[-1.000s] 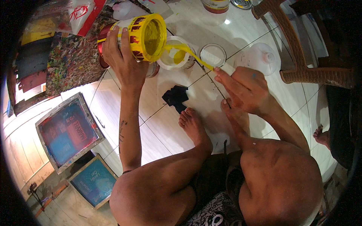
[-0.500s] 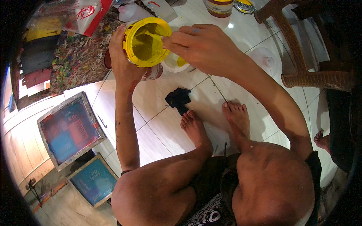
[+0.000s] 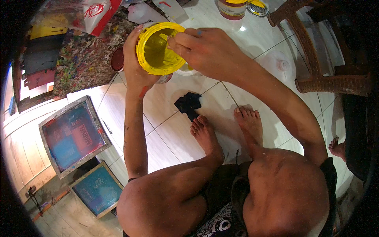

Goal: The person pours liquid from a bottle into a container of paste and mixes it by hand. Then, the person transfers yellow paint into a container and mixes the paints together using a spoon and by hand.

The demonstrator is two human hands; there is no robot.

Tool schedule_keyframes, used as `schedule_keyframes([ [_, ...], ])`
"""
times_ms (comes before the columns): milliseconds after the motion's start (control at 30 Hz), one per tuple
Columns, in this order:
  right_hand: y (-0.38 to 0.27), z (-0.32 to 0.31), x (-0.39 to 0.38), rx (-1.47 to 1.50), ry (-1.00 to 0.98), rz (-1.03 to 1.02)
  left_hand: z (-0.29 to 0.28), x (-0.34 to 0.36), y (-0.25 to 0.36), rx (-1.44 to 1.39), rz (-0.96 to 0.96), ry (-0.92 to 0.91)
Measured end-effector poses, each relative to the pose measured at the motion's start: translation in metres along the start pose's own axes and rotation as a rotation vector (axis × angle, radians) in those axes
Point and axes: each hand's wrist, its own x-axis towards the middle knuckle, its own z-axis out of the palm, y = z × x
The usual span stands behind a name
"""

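My left hand [image 3: 133, 55] is wrapped round the side of a paint can [image 3: 162, 72], which is tilted so its mouth faces me. Thick yellow paint coats its rim and inner wall. At the can's mouth, my right hand [image 3: 199, 49] pinches a slim yellow-smeared stirring stick [image 3: 163, 36]; its lower part is inside the can and mostly hidden by paint and fingers. Behind and below the can, a white tub [image 3: 185, 72] shows only in part. A dark red round lid [image 3: 117, 59] lies left of my left wrist.
Two framed printing screens [image 3: 75, 136] [image 3: 98, 189] lie at the left. A paint-spattered board [image 3: 81, 59] is at the upper left. Another paint can [image 3: 232, 10] and a lid [image 3: 257, 8] stand far off, near a wooden chair [image 3: 302, 43]. A black cloth [image 3: 188, 102] lies by my feet.
My left hand and the can have shifted slightly right, with the can's mouth turned a little. My right fingers are closer over the rim, and less of the stirring stick shows.
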Motion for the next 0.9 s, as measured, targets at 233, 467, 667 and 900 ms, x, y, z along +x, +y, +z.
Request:
schedule_keyframes([
  [233, -0.012, -0.01, 0.0, 0.12, -0.17, 0.032, 0.004, -0.005, 0.0, -0.016, -0.063, 0.085],
  [467, -0.005, -0.012, 0.015, 0.086, -0.094, 0.034, 0.006, -0.002, -0.005, 0.012, -0.005, 0.103],
  [667, -0.006, -0.008, 0.002, 0.126, -0.168, -0.064, 0.01, -0.007, -0.006, -0.088, -0.009, 0.158],
  [900, -0.001, -0.02, 0.006, 0.06, -0.216, -0.13, 0.01, -0.007, -0.006, -0.217, -0.07, 0.18],
])
